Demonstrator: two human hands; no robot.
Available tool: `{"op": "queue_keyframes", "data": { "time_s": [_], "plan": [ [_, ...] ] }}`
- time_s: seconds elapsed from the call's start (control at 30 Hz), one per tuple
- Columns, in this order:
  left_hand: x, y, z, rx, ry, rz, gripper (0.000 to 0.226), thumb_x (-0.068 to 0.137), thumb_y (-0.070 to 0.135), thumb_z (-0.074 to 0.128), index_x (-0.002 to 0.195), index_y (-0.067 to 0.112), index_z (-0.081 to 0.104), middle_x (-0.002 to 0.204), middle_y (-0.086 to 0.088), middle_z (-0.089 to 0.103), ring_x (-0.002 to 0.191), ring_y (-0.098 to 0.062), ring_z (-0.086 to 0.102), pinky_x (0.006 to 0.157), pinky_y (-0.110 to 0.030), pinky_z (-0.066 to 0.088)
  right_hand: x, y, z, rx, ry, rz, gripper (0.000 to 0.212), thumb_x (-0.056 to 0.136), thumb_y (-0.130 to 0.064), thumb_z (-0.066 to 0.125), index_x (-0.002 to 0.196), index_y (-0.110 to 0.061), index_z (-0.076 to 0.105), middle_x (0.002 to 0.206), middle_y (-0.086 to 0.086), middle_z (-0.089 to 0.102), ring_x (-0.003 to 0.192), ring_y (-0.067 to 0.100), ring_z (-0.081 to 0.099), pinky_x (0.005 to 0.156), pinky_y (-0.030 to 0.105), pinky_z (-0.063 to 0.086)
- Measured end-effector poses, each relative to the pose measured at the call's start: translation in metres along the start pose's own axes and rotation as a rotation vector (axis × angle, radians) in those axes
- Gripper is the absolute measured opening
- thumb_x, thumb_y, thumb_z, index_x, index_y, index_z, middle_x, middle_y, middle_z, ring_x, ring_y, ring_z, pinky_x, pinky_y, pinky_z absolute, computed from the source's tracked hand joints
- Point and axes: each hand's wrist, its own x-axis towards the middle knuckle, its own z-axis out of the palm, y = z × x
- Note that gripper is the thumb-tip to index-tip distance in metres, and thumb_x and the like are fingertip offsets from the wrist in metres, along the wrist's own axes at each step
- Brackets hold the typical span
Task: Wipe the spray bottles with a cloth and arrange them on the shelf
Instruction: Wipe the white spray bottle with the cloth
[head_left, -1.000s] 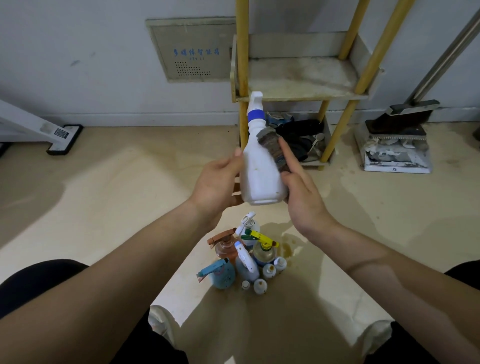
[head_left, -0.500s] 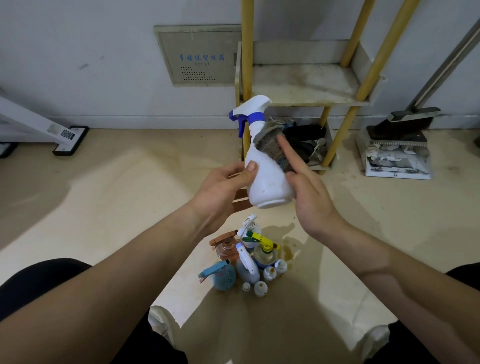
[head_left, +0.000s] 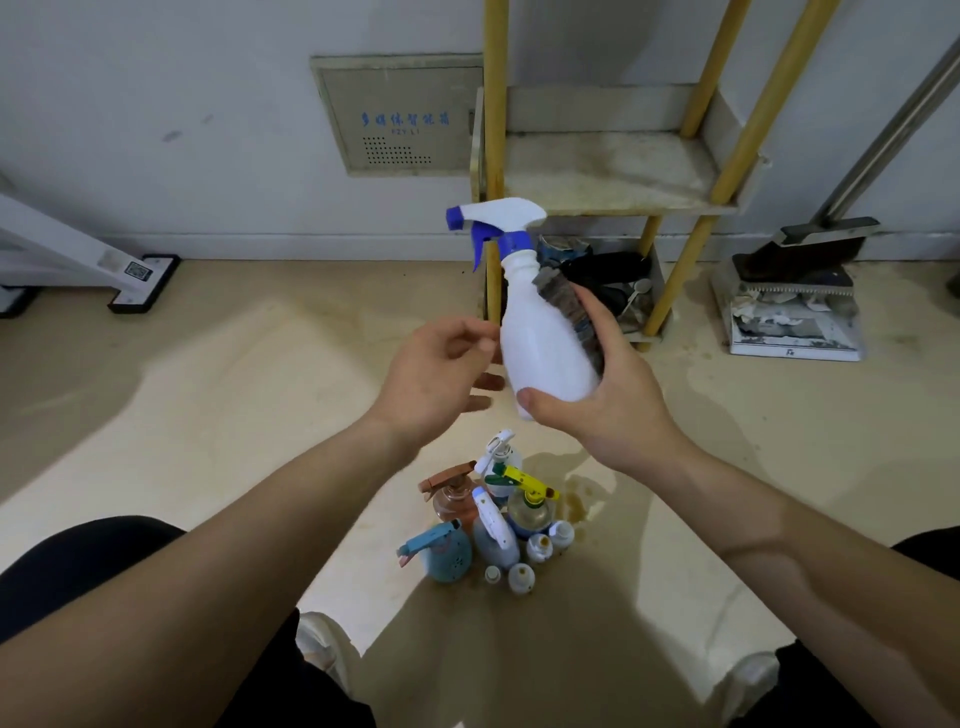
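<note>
Head view, cloth (head_left: 567, 307) partly hidden behind bottle (head_left: 540, 343)

blue Chinese characters on the grey wall panel (head_left: 400, 114), looks like 多媒体智能箱 but kinda blurry tbh, smaller blue line of letters right under it, too fuzzy to make out, QR code sticker (head_left: 138, 270) on the stand base (head_left: 156, 283) over on the left

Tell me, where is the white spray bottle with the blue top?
Head view, middle: the white spray bottle is held up in the right hand with the cloth, in front of the yellow shelf, above the bottles clustered on the floor.
</note>
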Motion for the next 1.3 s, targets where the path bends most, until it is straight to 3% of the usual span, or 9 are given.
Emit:
{"op": "queue_keyframes", "data": {
  "time_s": [0.1,0.23,0.37,0.47,0.57,0.77,0.9,1.13,1.3],
  "plan": [
    [0.011,-0.001,-0.025,0.726,0.169,0.388,0.016,0.090,0.020,0.069,0.104,0.026,0.065,0.095,0.011,0.068,0.085,-0.016,0.064,0.068,-0.031,0.053,0.000,0.007,-0.001,0.006,-0.078,0.027,0.093,0.069,-0.021,0.089,0.141,-0.048,0.037,0.127,-0.038,0.046,0.116,-0.015,0.047,0.085,0.008,0.044],
    [0.026,-0.005,-0.043,1.233,0.173,0.652,0.067,0.069,0.030,0.084,0.129,0.026,0.054,0.137,-0.006,0.049,0.127,-0.034,0.041,0.096,-0.048,0.044,0.002,0.013,-0.002,-0.003,-0.236,0.031,0.095,0.069,-0.016,0.089,0.146,-0.043,0.040,0.133,-0.030,0.050,0.120,-0.009,0.049,0.087,0.010,0.046],
    [0.035,-0.014,-0.046,1.341,0.074,0.751,0.060,0.069,0.031,0.086,0.122,0.030,0.059,0.147,0.002,0.050,0.140,-0.036,0.038,0.112,-0.058,0.030,0.004,0.018,-0.008,0.024,-0.342,0.036,0.094,0.070,-0.008,0.089,0.143,-0.046,0.042,0.133,-0.028,0.052,0.121,-0.007,0.051,0.090,0.012,0.048],
    [0.037,-0.015,-0.045,1.332,0.101,0.891,0.037,0.074,0.032,0.083,0.108,0.028,0.069,0.119,0.008,0.071,0.128,-0.030,0.055,0.116,-0.060,0.027,0.006,0.017,-0.016,-0.026,-0.417,0.050,0.096,0.069,-0.011,0.089,0.145,-0.045,0.041,0.135,-0.026,0.050,0.121,-0.006,0.050,0.092,0.015,0.049],
    [0.038,-0.021,-0.040,1.316,0.031,0.949,0.032,0.076,0.029,0.083,0.106,0.022,0.072,0.103,0.000,0.073,0.116,-0.029,0.062,0.112,-0.055,0.036,0.008,0.020,-0.021,-0.115,-0.481,0.040,0.100,0.065,-0.020,0.087,0.148,-0.044,0.038,0.140,-0.022,0.049,0.127,0.001,0.048,0.100,0.028,0.049],
    [0.037,-0.032,-0.044,1.141,-0.110,0.707,0.022,0.078,0.028,0.079,0.098,0.024,0.075,0.088,0.000,0.065,0.095,-0.025,0.057,0.070,-0.034,0.048,0.009,0.021,-0.018,-0.313,-0.496,-0.069,0.096,0.073,-0.022,0.081,0.154,-0.037,0.031,0.149,-0.019,0.041,0.132,-0.003,0.041,0.105,0.020,0.039],
    [0.035,-0.028,-0.054,1.050,-0.152,0.456,0.026,0.072,0.027,0.084,0.096,0.026,0.077,0.086,0.004,0.069,0.088,-0.019,0.053,0.071,-0.044,0.054,0.008,0.025,-0.010,-0.425,-0.478,-0.113,0.084,0.086,-0.043,0.069,0.156,-0.037,0.024,0.155,-0.014,0.035,0.136,0.003,0.036,0.109,0.027,0.034],
    [0.029,-0.029,-0.063,0.967,-0.087,0.192,0.030,0.065,0.014,0.088,0.093,0.021,0.080,0.081,0.005,0.072,0.068,-0.015,0.063,0.063,-0.029,0.055,-0.007,0.017,0.014,-0.727,-0.350,-0.237,0.056,0.106,-0.047,0.021,0.159,-0.027,0.019,0.160,-0.001,0.031,0.141,0.022,0.036,0.114,0.040,0.037],
    [0.022,-0.037,-0.065,0.925,-0.099,0.109,0.021,0.067,0.016,0.089,0.086,0.022,0.082,0.075,0.004,0.075,0.059,-0.013,0.069,0.060,-0.029,0.058,-0.016,0.025,0.030,-0.975,-0.331,-0.575,0.054,0.103,-0.038,0.029,0.155,-0.024,0.032,0.159,0.008,0.036,0.139,0.034,0.038,0.117,0.046,0.034]
  ]
}}
